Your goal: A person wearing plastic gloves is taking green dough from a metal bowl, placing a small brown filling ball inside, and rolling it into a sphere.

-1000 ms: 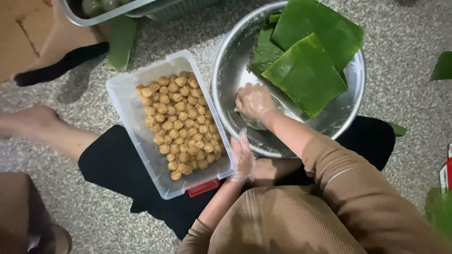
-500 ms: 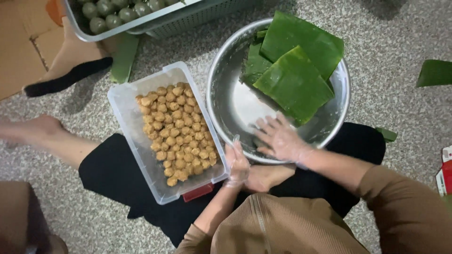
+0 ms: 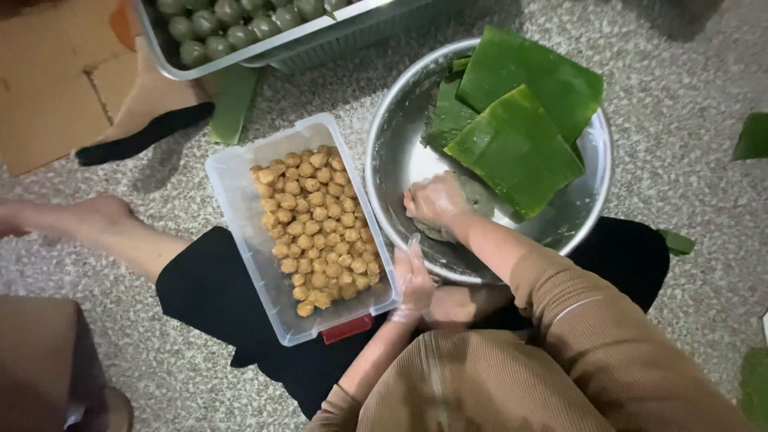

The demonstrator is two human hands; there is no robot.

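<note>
My right hand is inside a large metal bowl, its fingers curled over a greyish lump of dough at the bowl's bottom. Folded green banana leaves fill the bowl's far side. My left hand, in a thin clear glove, rests flat between the bowl's near rim and the corner of a clear plastic box. The box holds several small brown balls. Nothing is in the left hand.
A metal tray of round green balls stands at the top left, with a leaf strip below it. Flattened cardboard lies at the far left. A bare foot stretches across the speckled floor at the left.
My right hand moved from the bowl's near edge, fingers spread, further in onto the dough and curled over it. The left hand stayed by the rim.
</note>
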